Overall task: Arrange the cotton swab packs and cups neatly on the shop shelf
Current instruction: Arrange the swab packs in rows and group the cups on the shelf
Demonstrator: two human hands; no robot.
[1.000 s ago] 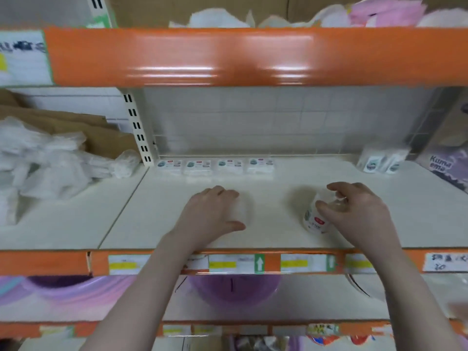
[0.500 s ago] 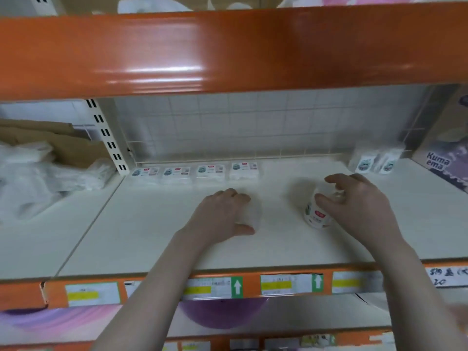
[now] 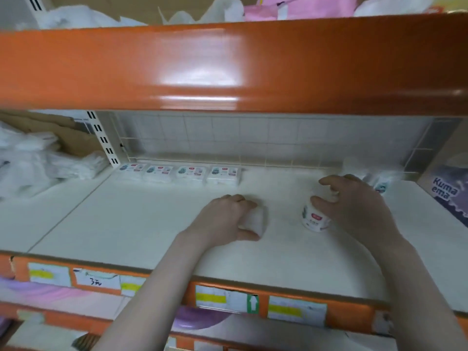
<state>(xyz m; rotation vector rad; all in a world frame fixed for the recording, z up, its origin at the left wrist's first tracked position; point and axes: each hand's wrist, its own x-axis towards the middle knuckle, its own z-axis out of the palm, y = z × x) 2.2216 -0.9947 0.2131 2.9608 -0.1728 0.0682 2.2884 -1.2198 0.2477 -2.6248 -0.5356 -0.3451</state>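
Note:
My left hand [image 3: 225,219] grips a small white cotton swab pack [image 3: 254,220] lying on the white shelf [image 3: 141,224], fingers curled over its top and thumb at its near side. My right hand [image 3: 354,209] curls round a white cup [image 3: 314,219] with a red label, which stands upright on the shelf. A row of several flat swab packs [image 3: 179,173] lines the back edge at the left. Further packs [image 3: 377,182] sit at the back right, partly hidden behind my right hand.
An orange shelf beam [image 3: 228,69] hangs low across the top of the view. Clear plastic bags [image 3: 33,163] fill the bay to the left. A purple box [image 3: 448,191] stands at the right edge. The orange front rail [image 3: 228,300] carries price labels.
Both hands, with the pack and the cup, have gone deeper onto the shelf, away from its front edge. The grips look the same.

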